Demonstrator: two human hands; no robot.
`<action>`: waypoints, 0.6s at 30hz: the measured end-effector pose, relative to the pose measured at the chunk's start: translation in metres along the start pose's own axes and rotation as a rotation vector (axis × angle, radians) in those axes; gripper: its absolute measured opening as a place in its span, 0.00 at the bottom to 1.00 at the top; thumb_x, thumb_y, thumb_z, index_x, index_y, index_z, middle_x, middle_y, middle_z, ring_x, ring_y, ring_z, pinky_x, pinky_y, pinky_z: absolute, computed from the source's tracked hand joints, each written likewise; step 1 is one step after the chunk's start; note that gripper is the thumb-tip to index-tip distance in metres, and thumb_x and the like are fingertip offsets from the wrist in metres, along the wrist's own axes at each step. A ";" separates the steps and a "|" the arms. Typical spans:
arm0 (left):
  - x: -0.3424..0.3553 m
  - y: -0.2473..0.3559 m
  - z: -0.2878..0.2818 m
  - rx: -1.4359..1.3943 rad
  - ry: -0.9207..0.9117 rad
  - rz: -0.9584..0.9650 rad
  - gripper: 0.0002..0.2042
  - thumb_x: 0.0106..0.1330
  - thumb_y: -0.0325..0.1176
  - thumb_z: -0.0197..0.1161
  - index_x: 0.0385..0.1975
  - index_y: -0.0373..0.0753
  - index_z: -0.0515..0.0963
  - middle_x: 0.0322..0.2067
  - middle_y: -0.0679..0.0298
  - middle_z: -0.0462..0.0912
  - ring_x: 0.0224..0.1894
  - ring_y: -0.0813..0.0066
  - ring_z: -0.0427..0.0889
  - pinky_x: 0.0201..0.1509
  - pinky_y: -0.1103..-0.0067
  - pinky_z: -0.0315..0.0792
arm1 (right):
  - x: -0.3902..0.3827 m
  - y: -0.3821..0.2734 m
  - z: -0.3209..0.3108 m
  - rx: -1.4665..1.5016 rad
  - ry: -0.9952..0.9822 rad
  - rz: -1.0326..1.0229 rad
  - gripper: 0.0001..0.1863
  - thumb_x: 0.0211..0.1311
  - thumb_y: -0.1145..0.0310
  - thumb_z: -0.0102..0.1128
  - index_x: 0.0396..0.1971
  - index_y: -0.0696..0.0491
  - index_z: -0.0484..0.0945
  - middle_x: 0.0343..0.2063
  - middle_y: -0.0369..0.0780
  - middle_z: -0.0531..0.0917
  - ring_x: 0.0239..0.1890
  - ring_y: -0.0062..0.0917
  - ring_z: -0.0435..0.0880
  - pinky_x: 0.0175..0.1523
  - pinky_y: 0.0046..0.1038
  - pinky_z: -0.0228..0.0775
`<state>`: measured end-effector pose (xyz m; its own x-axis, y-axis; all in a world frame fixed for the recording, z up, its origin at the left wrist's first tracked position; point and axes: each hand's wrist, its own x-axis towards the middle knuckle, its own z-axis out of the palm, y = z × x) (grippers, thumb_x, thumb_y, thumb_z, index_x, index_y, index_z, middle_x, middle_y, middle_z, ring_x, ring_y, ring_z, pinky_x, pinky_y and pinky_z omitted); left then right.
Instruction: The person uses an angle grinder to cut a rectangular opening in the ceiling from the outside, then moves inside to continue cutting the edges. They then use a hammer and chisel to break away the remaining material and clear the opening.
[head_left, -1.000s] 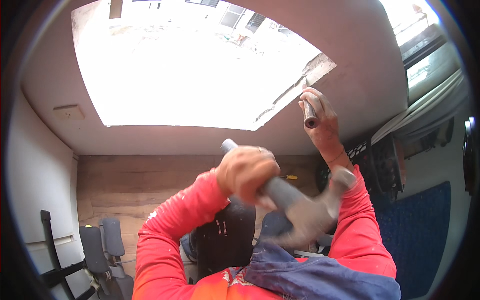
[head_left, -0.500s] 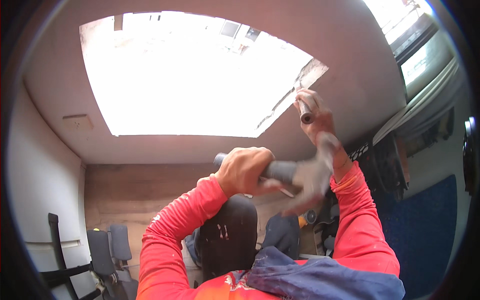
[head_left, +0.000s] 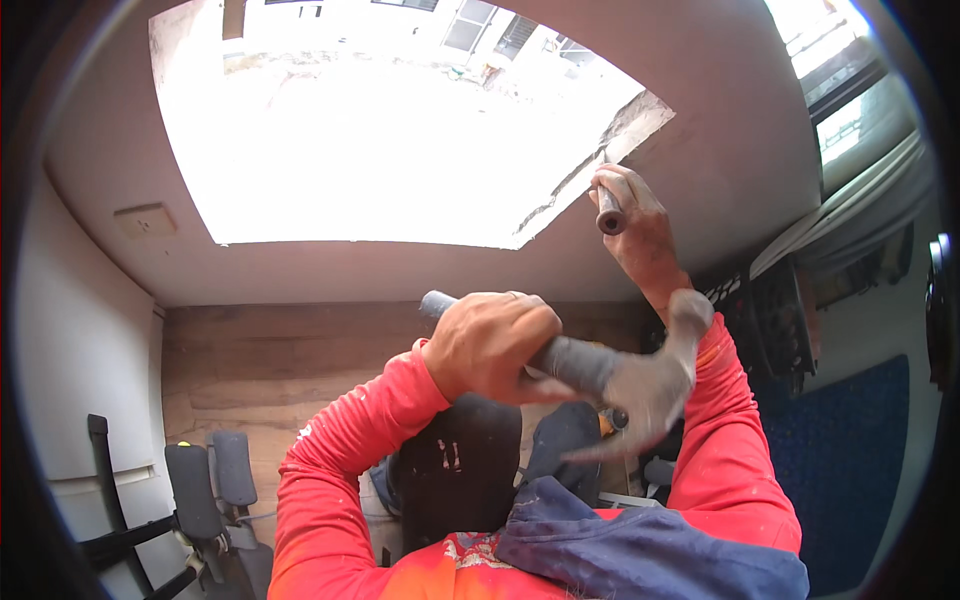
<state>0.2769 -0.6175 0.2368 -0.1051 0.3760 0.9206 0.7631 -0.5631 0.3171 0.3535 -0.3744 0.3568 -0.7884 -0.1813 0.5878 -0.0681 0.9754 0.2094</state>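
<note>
— Overhead runs a grey ceiling (head_left: 720,130) with a large opening (head_left: 400,130) cut through it, bright daylight pouring in. What's at the edge?

— Rough, chipped plaster along the opening's right edge, near its far right corner. The right hand (head_left: 635,225) is raised there, fingers wrapped tight around a chisel (head_left: 609,212) whose tip meets that broken edge.

— And the other hand?

— The left hand (head_left: 490,345) is fisted round the handle of a hammer (head_left: 620,380). Its head, blurred, sits just below the right wrist, well under the ceiling and apart from the chisel.

— What about the room?

— Pale wall (head_left: 80,340) on the left, a brown wall (head_left: 270,360) at the back, dark chairs (head_left: 200,480) by the lower left. Windows (head_left: 850,90) on the right, blue panel (head_left: 850,450) beneath them. Both arms wear red sleeves (head_left: 350,440).
</note>
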 end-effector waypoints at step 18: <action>-0.001 -0.024 -0.007 0.005 0.006 -0.121 0.26 0.59 0.56 0.79 0.30 0.37 0.76 0.26 0.54 0.80 0.28 0.46 0.84 0.30 0.61 0.77 | 0.001 0.012 0.006 0.019 -0.008 0.031 0.14 0.68 0.76 0.70 0.50 0.54 0.79 0.51 0.46 0.86 0.54 0.46 0.88 0.56 0.41 0.84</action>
<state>0.2539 -0.6093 0.2300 -0.2005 0.4369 0.8769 0.7475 -0.5104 0.4252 0.3484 -0.3625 0.3552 -0.7955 -0.1496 0.5872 -0.0546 0.9828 0.1764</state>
